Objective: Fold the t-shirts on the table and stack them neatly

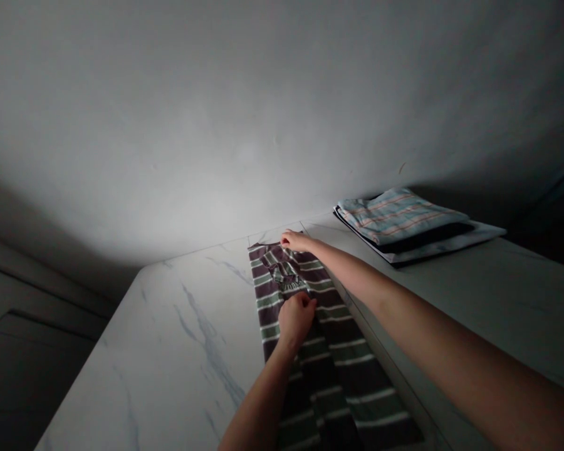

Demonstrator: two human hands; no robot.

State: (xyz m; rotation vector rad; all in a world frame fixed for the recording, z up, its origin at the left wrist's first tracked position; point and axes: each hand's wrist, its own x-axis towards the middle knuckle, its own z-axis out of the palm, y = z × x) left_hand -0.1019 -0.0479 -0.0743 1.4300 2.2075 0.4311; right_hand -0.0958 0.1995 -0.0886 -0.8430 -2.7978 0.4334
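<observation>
A striped T-shirt (343,376) in brown, green and white is laid lengthwise on a white, grey-veined tabletop (169,351), its top end close to the tabletop's far edge and its lower part running toward the near edge. A bunched fold (282,275) of cloth is gathered near the top end. The shirt is gripped by the left hand (296,319), which is closed on the cloth just below the fold. The right hand (295,241) is stretched across to the shirt's far end, curled at its edge, though whether cloth is held there cannot be told. A stack of folded clothes (399,222), topped by a pale blue striped piece, is set well to the right near the far edge. A pale wall (263,113) rises behind.
</observation>
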